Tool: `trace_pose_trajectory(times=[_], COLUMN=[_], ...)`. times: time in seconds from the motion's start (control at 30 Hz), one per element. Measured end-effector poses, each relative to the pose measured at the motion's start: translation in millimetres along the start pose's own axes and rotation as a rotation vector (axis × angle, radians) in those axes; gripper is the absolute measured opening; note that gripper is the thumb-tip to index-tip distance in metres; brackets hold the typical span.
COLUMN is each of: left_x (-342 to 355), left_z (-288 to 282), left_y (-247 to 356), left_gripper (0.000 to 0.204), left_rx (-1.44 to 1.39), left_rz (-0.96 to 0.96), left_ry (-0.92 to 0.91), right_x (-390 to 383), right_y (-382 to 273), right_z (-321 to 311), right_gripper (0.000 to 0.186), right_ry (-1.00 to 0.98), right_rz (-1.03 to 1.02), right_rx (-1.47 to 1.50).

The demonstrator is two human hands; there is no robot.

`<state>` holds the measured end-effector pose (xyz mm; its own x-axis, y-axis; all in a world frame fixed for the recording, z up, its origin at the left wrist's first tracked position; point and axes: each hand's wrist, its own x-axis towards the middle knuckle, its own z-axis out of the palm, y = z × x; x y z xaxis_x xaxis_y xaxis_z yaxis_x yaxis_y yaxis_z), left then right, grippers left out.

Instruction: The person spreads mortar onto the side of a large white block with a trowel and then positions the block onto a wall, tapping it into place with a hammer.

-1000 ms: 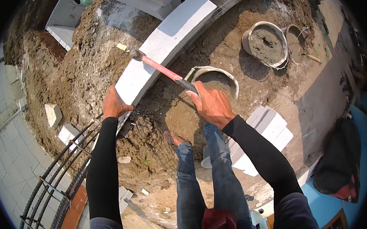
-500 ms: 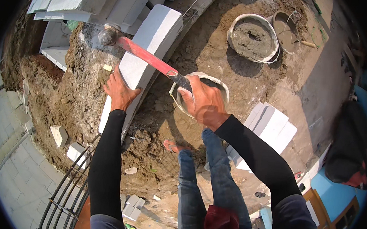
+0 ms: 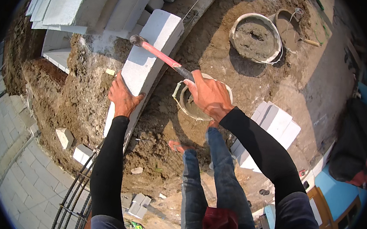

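My right hand (image 3: 212, 95) is closed round the black grip of a mallet (image 3: 159, 56) with a red handle. The mallet's dark, rounded head is over the long white building block (image 3: 142, 72), near its left edge; whether it touches cannot be told. Lower down on the same block lies my left hand (image 3: 124, 97), its fingers along the left edge and its thumb across toward the right edge, gripping it. Beneath my right hand stands a pale bucket (image 3: 179, 101) with some grey material inside, partly hidden by the hand.
A bucket of grey mortar (image 3: 257, 39) stands upper right, beside a second container (image 3: 287, 24) with a wooden-handled tool (image 3: 312, 42). White blocks (image 3: 270, 132) are stacked on the right. More blocks (image 3: 78, 7) rise upper left. Steel rebar (image 3: 71, 200) lies lower left. A taut string (image 3: 195, 6) runs above.
The mallet's head has moved right and slightly down, from beyond the block's left side to over the block. My left hand keeps its place on the block. The whole view has shifted slightly.
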<state>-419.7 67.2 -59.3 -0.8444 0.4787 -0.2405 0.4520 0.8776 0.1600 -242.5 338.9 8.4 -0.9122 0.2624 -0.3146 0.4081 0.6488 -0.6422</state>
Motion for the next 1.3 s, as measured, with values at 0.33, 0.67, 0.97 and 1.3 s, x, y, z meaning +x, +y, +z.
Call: trace_pose_trajectory(times=[0.33, 0.67, 0.97, 1.3], left_x=[-6, -2, 0, 0], left_z=[-4, -5, -4, 1], left_y=[0, -1, 4, 10], left_gripper=[0.131, 0.133, 0.132, 0.131], left_rx=[-0.054, -0.021, -0.046, -0.067], left_rz=[0.019, 0.018, 0.002, -0.001], left_ry=[-0.006, -0.031, -0.025, 0.002], right_x=[-14, -13, -20, -25], right_y=[-19, -16, -16, -18], right_z=[1, 11, 28, 33], right_gripper=[0.029, 0.033, 0.032, 0.037], right_ry=[0.0, 0.045, -0.018, -0.069], right_rz=[-0.007, -0.068, -0.058, 0.036], right_rx=[0.034, 0.034, 0.011, -0.024])
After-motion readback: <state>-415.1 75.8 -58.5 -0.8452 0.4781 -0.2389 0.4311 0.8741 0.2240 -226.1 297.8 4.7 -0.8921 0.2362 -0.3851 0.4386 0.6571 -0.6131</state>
